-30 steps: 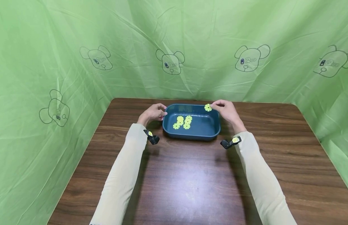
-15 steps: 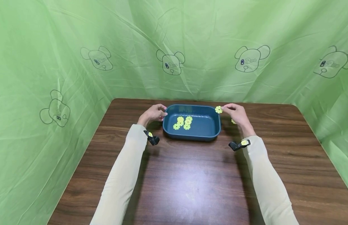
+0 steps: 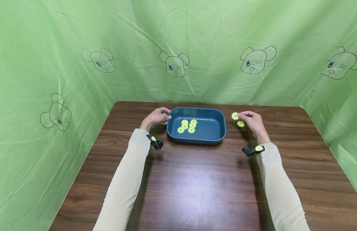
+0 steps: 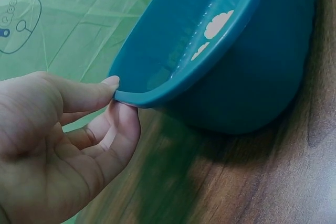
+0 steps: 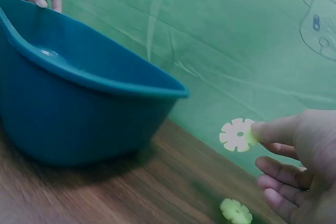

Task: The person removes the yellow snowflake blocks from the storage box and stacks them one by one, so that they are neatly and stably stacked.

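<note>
Yellow flower-shaped disc (image 3: 235, 116) is pinched at its right edge by your right grip (image 3: 253, 123), raised above the surface (image 3: 178, 179) right of the blue bin (image 3: 195, 140), whose left rim your left grip (image 3: 156, 117) pinches. Expect it light, thin and fairly stiff, perhaps slick; hold it by the petals' flat faces, not the notches.
</note>
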Demonstrator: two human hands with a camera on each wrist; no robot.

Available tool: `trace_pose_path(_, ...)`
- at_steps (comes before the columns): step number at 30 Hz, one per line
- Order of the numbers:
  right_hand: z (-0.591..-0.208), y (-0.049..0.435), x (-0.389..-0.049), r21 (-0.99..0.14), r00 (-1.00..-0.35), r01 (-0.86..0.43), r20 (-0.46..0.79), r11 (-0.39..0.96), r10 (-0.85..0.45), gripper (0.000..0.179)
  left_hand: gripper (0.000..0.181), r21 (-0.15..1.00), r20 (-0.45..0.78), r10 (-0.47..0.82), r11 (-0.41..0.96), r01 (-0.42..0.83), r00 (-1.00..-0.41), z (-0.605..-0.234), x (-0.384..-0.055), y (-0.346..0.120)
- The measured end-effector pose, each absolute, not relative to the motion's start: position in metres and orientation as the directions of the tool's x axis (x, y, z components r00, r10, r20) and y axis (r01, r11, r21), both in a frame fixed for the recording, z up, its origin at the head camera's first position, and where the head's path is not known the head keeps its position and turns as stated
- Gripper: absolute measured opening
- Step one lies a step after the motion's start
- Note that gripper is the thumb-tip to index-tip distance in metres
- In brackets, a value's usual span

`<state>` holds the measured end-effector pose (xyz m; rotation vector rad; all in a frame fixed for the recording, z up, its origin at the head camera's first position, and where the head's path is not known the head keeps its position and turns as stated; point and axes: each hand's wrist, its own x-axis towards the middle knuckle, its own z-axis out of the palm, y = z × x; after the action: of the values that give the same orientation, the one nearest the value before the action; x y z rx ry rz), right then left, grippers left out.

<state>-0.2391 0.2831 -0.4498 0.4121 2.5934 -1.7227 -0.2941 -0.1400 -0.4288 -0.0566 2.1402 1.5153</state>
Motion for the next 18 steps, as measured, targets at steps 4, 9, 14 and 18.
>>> trace_pose_path(4, -0.454, 0.292, -0.238, -0.872, -0.953, 0.271, -0.183, 0.408, 0.241, 0.044, 0.037, 0.874, -0.423, 0.254, 0.368, -0.318, -0.870, -0.430, -0.294, -0.140)
trace_pose_path(9, -0.457, 0.299, -0.237, -0.819, -0.943, 0.317, -0.221, 0.478, 0.248, 0.049, 0.036, 0.878, -0.421, 0.259, 0.358, -0.319, -0.869, -0.431, -0.295, -0.141)
trace_pose_path(14, -0.461, 0.304, -0.238, -0.786, -0.943, 0.325, -0.223, 0.526, 0.249, 0.048, 0.036, 0.880, -0.424, 0.265, 0.346, -0.325, -0.866, -0.431, -0.296, -0.141)
trace_pose_path(18, -0.464, 0.307, -0.238, -0.741, -0.938, 0.341, -0.226, 0.578, 0.264, 0.045, 0.035, 0.877, -0.427, 0.264, 0.355, -0.325, -0.865, -0.431, -0.296, -0.141)
